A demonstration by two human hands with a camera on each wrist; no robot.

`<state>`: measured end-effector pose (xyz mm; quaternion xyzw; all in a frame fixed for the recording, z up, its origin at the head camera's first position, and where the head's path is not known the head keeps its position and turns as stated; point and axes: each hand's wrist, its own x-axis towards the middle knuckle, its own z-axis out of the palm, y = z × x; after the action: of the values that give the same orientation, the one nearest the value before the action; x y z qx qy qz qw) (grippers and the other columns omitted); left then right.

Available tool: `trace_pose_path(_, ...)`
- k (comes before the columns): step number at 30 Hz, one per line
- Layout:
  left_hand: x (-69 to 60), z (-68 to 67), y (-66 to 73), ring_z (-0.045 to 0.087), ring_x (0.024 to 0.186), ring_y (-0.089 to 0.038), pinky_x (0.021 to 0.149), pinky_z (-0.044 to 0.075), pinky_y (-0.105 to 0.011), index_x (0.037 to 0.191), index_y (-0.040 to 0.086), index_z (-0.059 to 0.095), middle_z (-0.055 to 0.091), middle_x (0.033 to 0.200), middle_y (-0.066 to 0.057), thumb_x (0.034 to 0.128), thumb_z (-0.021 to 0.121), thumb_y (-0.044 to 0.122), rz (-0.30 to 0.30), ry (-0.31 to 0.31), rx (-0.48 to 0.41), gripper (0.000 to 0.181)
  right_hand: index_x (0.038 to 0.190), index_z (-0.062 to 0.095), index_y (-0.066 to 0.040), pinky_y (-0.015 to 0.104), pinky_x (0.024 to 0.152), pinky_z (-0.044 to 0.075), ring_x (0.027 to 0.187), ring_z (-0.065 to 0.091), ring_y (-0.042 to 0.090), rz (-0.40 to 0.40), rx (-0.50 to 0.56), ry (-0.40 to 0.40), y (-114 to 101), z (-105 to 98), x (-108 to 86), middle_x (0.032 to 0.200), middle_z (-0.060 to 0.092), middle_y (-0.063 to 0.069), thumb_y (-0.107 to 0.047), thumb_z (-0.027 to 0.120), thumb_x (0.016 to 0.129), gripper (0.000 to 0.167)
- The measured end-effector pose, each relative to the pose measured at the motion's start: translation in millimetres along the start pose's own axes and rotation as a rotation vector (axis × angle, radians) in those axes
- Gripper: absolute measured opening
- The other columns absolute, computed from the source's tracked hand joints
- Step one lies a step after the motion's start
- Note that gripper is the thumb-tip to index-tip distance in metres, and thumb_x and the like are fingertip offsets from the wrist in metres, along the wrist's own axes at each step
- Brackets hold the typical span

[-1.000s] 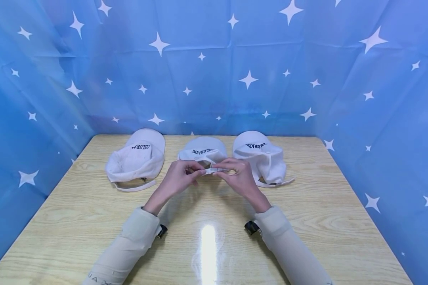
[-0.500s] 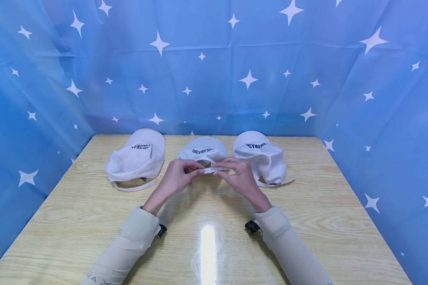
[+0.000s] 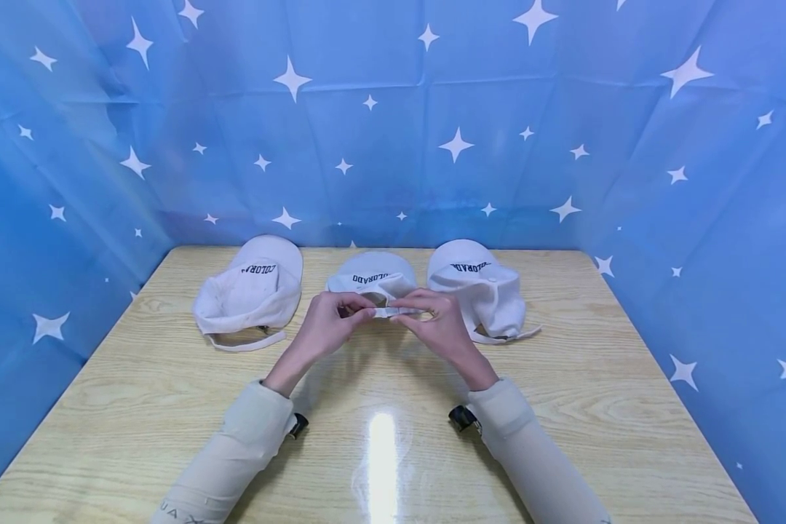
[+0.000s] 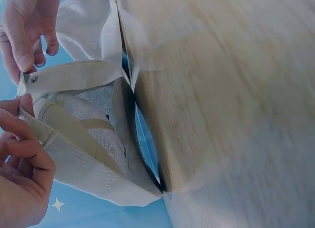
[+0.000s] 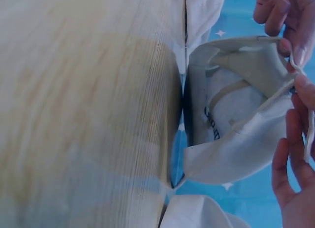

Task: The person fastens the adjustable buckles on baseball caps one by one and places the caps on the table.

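The middle white baseball cap (image 3: 370,271), lettered COLORADO, lies brim away from me on the table. Its back strap (image 3: 385,313) is raised toward me. My left hand (image 3: 327,324) pinches the left part of the strap between thumb and fingers. Close beside it, my right hand (image 3: 442,331) pinches the right part. In the left wrist view a small metal fastener (image 4: 34,80) shows on the strap near the right fingertips. The cap's hollow inside (image 5: 231,90) faces the right wrist camera, and a loose strap end (image 5: 310,137) hangs by the right hand's fingers.
A second white cap (image 3: 249,291) lies at the left, its strap (image 3: 249,346) loose toward me. The third white cap (image 3: 481,291) lies close at the right, strap end sticking out. Behind the wooden table (image 3: 393,386) hangs a blue star-patterned cloth (image 3: 380,145).
Both hands keep their pinch on the middle cap's strap. The left fingertips have shifted very slightly toward the right hand; the caps have not moved.
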<state>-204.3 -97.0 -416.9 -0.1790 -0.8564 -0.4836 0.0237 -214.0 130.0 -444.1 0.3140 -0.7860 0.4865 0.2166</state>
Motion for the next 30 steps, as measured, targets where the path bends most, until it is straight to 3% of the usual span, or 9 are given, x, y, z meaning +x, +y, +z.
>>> trace_pose_path(10, -0.5, 2.9, 2.1, 0.055, 0.063, -0.014, 0.054, 0.043, -0.023, 0.097, 0.011, 0.081, 0.074, 0.083, -0.015, 0.0943, 0.075, 0.018, -0.029, 0.022, -0.02, 0.01, 0.099, 0.082, -0.005, 0.024, 0.08, 0.058, 0.086, 0.075, 0.025, -0.034, -0.022, 0.015, -0.2, 0.8, 0.5, 0.091, 0.08, 0.009, 0.003, 0.089, 0.074, 0.027)
trace_pose_path(18, 0.3, 3.8, 2.8, 0.057, 0.065, -0.015, 0.055, 0.044, -0.023, 0.093, 0.013, 0.081, 0.074, 0.08, -0.007, 0.093, 0.077, 0.022, -0.035, 0.005, -0.028, 0.009, 0.099, 0.083, -0.007, 0.023, 0.079, 0.057, 0.086, 0.075, 0.024, -0.032, -0.03, 0.023, 0.8, 0.7, 0.5, 0.092, 0.08, 0.008, -0.002, 0.089, 0.077, 0.024)
trace_pose_path(22, -0.4, 4.3, 3.9, 0.056, 0.063, -0.014, 0.054, 0.043, -0.023, 0.094, 0.012, 0.081, 0.073, 0.08, -0.013, 0.0931, 0.077, 0.021, -0.022, -0.004, -0.022, 0.009, 0.099, 0.083, -0.008, 0.029, 0.077, 0.059, 0.085, 0.075, 0.024, -0.03, -0.032, 0.012, 0.3, 1.0, 0.3, 0.092, 0.08, 0.008, -0.004, 0.089, 0.077, 0.023)
trace_pose_path(30, -1.3, 6.9, 4.5, 0.057, 0.064, -0.013, 0.057, 0.046, -0.022, 0.094, 0.01, 0.081, 0.073, 0.079, -0.011, 0.0946, 0.075, 0.017, 0.001, 0.008, 0.001, 0.009, 0.099, 0.082, -0.007, 0.029, 0.076, 0.058, 0.084, 0.075, 0.024, -0.03, -0.021, -0.001, -0.5, 2.6, 0.2, 0.092, 0.08, 0.008, -0.003, 0.089, 0.077, 0.024)
